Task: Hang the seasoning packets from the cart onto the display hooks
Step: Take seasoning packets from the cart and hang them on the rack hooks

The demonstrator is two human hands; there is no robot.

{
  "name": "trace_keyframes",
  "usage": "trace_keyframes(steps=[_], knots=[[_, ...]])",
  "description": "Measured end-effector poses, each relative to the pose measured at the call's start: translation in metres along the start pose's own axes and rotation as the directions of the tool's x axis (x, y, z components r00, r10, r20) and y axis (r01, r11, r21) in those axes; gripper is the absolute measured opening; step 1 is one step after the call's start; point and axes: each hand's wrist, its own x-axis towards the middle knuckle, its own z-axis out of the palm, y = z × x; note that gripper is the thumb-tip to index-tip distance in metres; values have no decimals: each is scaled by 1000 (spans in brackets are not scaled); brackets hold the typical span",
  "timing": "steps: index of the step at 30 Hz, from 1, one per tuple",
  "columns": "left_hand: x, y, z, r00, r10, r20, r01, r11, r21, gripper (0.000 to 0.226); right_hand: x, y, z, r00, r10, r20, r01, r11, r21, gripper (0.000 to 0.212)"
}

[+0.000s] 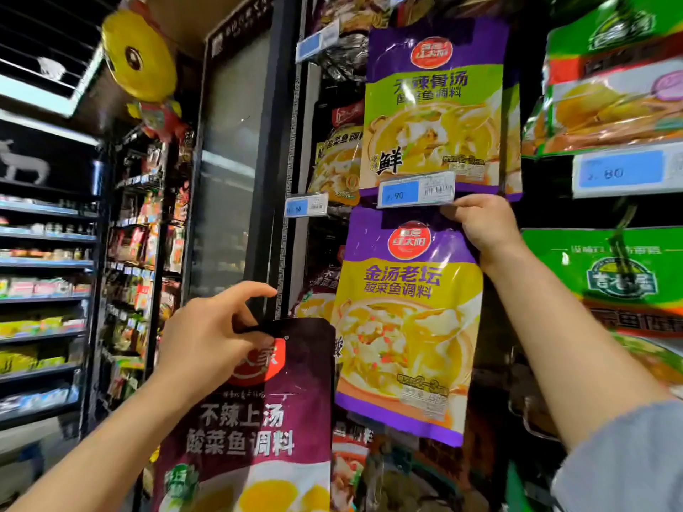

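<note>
The right hand (480,227) pinches the top right corner of a purple-and-yellow packet (406,327) reading 金汤老坛 酸菜鱼调料, held up just under a price tag (415,189) marked with a figure ending .90. At twelve o'clock from it hangs a purple-and-green packet (436,105) reading 酸菜鱼调料 and 鲜. At seven o'clock, the left hand (210,341) grips the top edge of a dark maroon packet (266,419), printed 不辣上汤 酸菜鱼调料, thumb on its front and forefinger lifted clear. At three o'clock, a tag (624,171) shows .80.
</note>
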Motion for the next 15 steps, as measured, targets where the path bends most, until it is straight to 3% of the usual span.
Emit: trace_keyframes(steps=[9,14,15], knots=[[15,16,6,998,37,-47,-39,998,-55,56,-2,-1,-11,996,57,74,-60,997,39,19],[16,18,11,998,41,-41,-44,997,-62,55,-1,-8,-4,988,127,91,-133,989,65,6],[16,18,10,998,41,-43,-43,998,-51,55,2,-9,-2,986,145,79,-152,984,97,14]])
